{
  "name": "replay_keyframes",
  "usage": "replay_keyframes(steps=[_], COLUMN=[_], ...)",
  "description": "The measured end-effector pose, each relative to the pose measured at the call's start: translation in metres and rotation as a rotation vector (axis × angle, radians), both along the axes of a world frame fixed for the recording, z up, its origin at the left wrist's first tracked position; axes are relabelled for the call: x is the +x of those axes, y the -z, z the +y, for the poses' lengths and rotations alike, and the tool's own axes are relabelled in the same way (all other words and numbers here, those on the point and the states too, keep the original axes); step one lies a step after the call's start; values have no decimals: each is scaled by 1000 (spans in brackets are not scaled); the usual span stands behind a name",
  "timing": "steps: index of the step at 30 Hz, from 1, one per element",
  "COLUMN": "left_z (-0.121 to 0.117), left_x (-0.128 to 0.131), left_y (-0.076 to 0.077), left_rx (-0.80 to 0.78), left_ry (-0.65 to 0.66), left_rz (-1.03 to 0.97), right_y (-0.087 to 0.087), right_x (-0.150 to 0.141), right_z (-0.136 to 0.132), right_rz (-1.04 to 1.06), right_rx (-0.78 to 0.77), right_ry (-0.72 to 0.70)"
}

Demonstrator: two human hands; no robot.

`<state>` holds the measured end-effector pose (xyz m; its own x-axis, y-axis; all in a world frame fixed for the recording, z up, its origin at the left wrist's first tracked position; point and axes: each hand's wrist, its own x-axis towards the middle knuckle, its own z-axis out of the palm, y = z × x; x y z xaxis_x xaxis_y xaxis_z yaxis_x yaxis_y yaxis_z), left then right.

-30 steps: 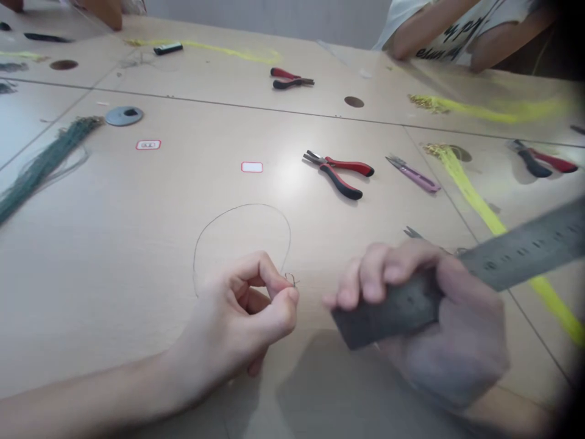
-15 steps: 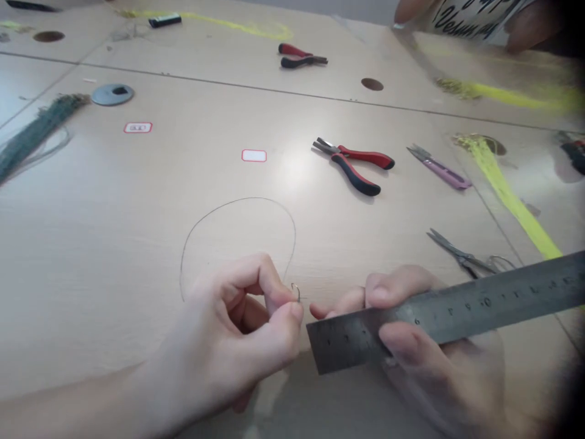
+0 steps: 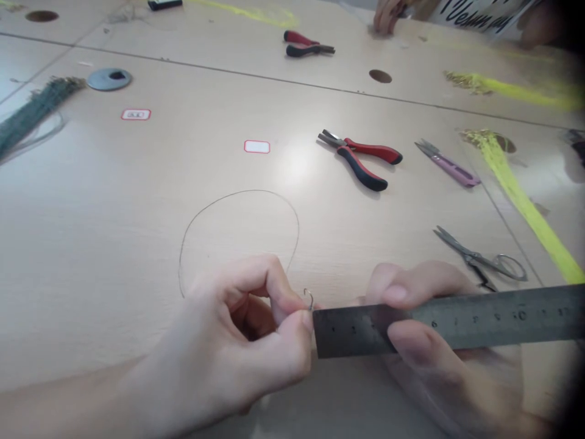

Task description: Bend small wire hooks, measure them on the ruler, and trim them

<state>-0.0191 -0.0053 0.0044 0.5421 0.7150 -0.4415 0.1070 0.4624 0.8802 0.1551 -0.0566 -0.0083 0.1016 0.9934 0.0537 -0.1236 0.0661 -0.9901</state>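
Note:
Between thumb and forefinger, my left hand pinches a small fish hook, its bend sticking up past the fingertips. A thin dark line curves in a wide loop over the table beyond that hand; where it meets the hook is hidden by the fingers. My right hand grips a metal ruler between thumb and fingers. The ruler lies nearly level, its left end right beside the left fingertips and just below the hook. Whether ruler and fingers touch, I cannot tell.
Red-and-black pliers, pink thread snips and scissors lie beyond my right hand. Yellow line bundles are at right, a green bundle at left. Two labels lie mid-table. Another person's hand shows at the far edge.
The ruler has turned closer to level, and its left end has come up to my left fingertips. My left hand still pinches the hook, slightly further right. The view has shifted a little.

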Motion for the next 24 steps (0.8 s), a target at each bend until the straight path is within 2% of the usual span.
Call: replay_keyframes(steps=[18, 24], left_z=[1, 1], left_x=[-1, 0], left_y=[0, -1], left_rx=[-46, -46], left_ry=[44, 8], left_rz=[-113, -139], right_y=[3, 2], right_x=[1, 1], right_z=[-4, -4], right_rz=[-8, -2], right_rx=[12, -7], right_ry=[25, 32])
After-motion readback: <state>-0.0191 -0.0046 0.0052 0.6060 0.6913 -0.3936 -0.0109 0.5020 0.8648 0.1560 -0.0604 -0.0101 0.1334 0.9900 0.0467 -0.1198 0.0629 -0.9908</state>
